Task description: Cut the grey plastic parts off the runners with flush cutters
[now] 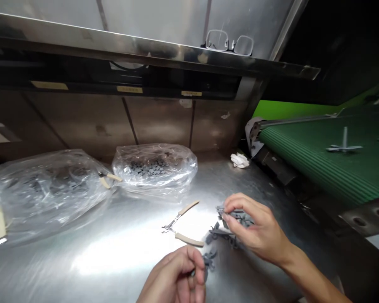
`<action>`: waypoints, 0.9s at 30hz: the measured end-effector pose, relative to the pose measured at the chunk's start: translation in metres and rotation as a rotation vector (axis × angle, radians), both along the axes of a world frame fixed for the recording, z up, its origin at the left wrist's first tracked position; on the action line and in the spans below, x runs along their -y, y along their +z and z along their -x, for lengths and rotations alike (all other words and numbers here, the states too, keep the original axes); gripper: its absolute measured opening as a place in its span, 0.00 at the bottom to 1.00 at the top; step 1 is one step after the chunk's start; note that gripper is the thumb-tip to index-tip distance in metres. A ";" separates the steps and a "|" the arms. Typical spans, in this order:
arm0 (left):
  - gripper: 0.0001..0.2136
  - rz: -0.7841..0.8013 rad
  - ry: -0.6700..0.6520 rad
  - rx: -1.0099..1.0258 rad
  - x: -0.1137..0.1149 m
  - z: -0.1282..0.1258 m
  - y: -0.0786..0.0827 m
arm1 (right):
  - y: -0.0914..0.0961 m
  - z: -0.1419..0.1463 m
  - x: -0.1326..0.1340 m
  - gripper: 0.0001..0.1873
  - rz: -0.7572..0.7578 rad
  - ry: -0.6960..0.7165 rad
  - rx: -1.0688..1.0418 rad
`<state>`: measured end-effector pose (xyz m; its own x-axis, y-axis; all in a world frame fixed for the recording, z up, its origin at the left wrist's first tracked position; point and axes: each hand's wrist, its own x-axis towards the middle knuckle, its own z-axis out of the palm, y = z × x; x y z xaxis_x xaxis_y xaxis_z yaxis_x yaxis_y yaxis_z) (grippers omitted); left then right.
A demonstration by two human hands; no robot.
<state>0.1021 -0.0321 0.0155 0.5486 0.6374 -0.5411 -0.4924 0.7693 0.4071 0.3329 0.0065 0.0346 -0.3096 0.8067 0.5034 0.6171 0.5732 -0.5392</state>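
My right hand (255, 227) is closed in a pinch, thumb and index finger meeting on a small grey plastic part (220, 209). Under and beside those fingers lies a loose cluster of similar grey plastic parts (222, 233) on the metal table. My left hand (180, 273) is at the bottom centre with its fingers curled inward; what they hold is mostly hidden. Just past its fingertips shows another grey part (210, 260), and I cannot tell whether it is gripped. Beyond my left hand, nippers (189, 241) with beige handles lie spread on the table.
Two clear plastic bags (154, 168) (50, 189) of grey pieces stand at the back and left, a second pair of nippers (109, 179) on the left one. Crumpled white tissue (239, 160) lies behind. A green conveyor belt (318, 155) carries a grey part (344, 145). Glasses (229, 42) rest on the shelf.
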 end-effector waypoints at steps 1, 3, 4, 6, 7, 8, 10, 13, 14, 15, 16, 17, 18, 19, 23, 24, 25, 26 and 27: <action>0.04 -0.025 0.008 -0.003 0.000 -0.001 0.002 | 0.004 0.010 0.005 0.04 0.008 0.055 0.001; 0.08 -0.103 0.026 -0.025 0.002 -0.002 0.005 | 0.008 0.026 0.014 0.07 0.044 0.140 0.013; 0.11 -0.137 0.029 -0.045 0.003 -0.002 0.006 | 0.010 0.032 0.018 0.08 0.066 0.170 0.020; 0.14 -0.191 0.015 -0.094 0.005 -0.001 0.007 | 0.011 0.042 0.024 0.11 0.110 0.214 0.044; 0.15 -0.212 0.002 -0.115 0.006 0.000 0.007 | 0.011 0.046 0.026 0.11 0.137 0.232 0.063; 0.16 -0.231 -0.010 -0.132 0.007 0.001 0.006 | 0.011 0.049 0.028 0.11 0.166 0.249 0.082; 0.17 -0.252 -0.027 -0.147 0.008 0.004 0.006 | 0.011 0.055 0.030 0.11 0.209 0.274 0.109; 0.16 -0.244 -0.011 -0.147 0.010 0.009 0.005 | 0.010 0.060 0.032 0.11 0.187 0.280 0.080; 0.15 -0.236 -0.004 -0.143 0.009 0.010 0.004 | 0.009 0.060 0.032 0.12 0.166 0.274 0.059; 0.15 -0.226 0.004 -0.135 0.009 0.012 0.003 | 0.009 0.060 0.032 0.13 0.147 0.270 0.038; 0.15 -0.219 0.012 -0.127 0.009 0.013 0.002 | 0.009 0.060 0.032 0.15 0.131 0.269 0.019; 0.16 -0.212 0.021 -0.121 0.009 0.014 0.001 | 0.009 0.059 0.033 0.15 0.118 0.271 0.003; 0.17 -0.212 0.024 -0.121 0.009 0.016 0.000 | 0.008 0.058 0.033 0.16 0.106 0.278 -0.010; 0.17 -0.220 0.016 -0.128 0.008 0.017 -0.001 | 0.008 0.058 0.034 0.16 0.095 0.286 -0.017; 0.17 -0.311 -0.075 -0.216 0.008 0.019 -0.005 | 0.006 0.057 0.038 0.16 0.071 0.283 -0.036; 0.17 -0.327 -0.090 -0.237 0.008 0.019 -0.006 | 0.005 0.057 0.038 0.16 0.062 0.266 -0.027; 0.17 -0.337 -0.098 -0.254 0.008 0.018 -0.006 | 0.004 0.057 0.038 0.16 0.053 0.239 -0.015; 0.18 -0.342 -0.102 -0.270 0.008 0.018 -0.006 | 0.002 0.056 0.038 0.15 0.047 0.206 -0.003; 0.18 -0.344 -0.106 -0.285 0.008 0.018 -0.006 | 0.000 0.056 0.037 0.15 0.050 0.175 0.006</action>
